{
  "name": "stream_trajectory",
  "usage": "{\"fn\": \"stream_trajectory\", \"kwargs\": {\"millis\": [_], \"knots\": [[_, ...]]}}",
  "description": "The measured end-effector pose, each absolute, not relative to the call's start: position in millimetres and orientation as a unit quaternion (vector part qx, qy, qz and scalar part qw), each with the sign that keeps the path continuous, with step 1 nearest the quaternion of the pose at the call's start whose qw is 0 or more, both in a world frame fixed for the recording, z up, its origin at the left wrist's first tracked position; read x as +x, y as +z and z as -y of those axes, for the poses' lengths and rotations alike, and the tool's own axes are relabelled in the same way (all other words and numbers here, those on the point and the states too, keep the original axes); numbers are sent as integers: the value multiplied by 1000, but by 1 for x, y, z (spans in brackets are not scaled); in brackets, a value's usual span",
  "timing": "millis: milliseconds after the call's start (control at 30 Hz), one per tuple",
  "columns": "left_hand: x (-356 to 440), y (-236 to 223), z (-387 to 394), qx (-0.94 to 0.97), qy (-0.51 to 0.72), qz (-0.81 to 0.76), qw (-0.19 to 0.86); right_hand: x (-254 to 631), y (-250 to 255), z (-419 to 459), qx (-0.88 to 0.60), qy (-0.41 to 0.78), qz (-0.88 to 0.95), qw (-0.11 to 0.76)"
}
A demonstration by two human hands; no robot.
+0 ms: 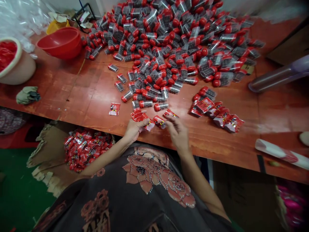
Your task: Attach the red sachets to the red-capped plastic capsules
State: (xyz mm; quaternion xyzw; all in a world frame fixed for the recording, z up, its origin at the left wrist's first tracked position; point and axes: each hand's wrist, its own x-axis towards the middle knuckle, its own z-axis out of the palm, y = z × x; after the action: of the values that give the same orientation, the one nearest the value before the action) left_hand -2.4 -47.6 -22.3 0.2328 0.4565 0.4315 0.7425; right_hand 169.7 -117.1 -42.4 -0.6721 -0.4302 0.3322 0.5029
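My left hand [133, 129] is closed around several small red printed packets [143, 120], thumb pressed on top, at the front edge of the table. To its right, my right hand [179, 134] is slightly blurred, its thumb and fingers apart. Its fingertips come close to two loose red packets, one lying flat [159, 121] and one just behind it [170, 113]; whether they touch is unclear. Another single packet [114, 109] lies left of my left hand. Off to the right, several more packets [223, 115] lie in an overlapping row.
A large heap of clear tubes with red caps [166, 42] covers the back of the red-brown table [91, 106]. Back left stand a red bowl [60, 43] and a white bucket [26, 66]. Below the table edge, a torn cardboard box [47, 145] holds many red packets. A clear cylinder [277, 75] lies right.
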Motion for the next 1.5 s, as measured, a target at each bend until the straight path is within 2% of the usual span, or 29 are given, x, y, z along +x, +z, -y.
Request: {"fn": "stream_trajectory", "kwargs": {"millis": [67,133,233,367,500,667,733,800,933,1033,1100,1133,1233,1500], "knots": [[0,-22,50,234,426,-461,743,149,-37,111,-610,437,431,501],[-1,-21,51,234,417,-464,746,135,-38,104,-589,469,422,505],[-6,-21,54,230,410,-460,753,129,-45,97,-587,444,443,512],[-13,-27,55,199,411,-471,755,127,-50,94,-585,396,540,458],[-18,-34,49,163,418,-476,756,139,-45,81,-584,299,662,363],[-29,-27,32,81,391,-484,779,184,-41,43,-670,60,724,152],[-33,-23,27,53,381,-484,786,198,-43,27,-635,33,765,97],[-35,-21,24,35,381,-480,789,204,-45,15,-597,31,798,78],[-37,-20,23,12,389,-463,796,197,-43,12,-586,50,800,116],[-37,-22,23,-11,399,-457,795,177,-31,32,-613,112,737,263],[-37,-23,23,-21,406,-449,795,158,-20,53,-601,203,679,370],[-36,-23,23,-22,410,-445,796,149,-14,63,-590,247,658,397],[-32,-23,23,-18,415,-442,795,128,-6,85,-587,318,607,430],[-26,-18,26,-1,446,-440,779,126,-16,94,-589,349,559,468]]}}
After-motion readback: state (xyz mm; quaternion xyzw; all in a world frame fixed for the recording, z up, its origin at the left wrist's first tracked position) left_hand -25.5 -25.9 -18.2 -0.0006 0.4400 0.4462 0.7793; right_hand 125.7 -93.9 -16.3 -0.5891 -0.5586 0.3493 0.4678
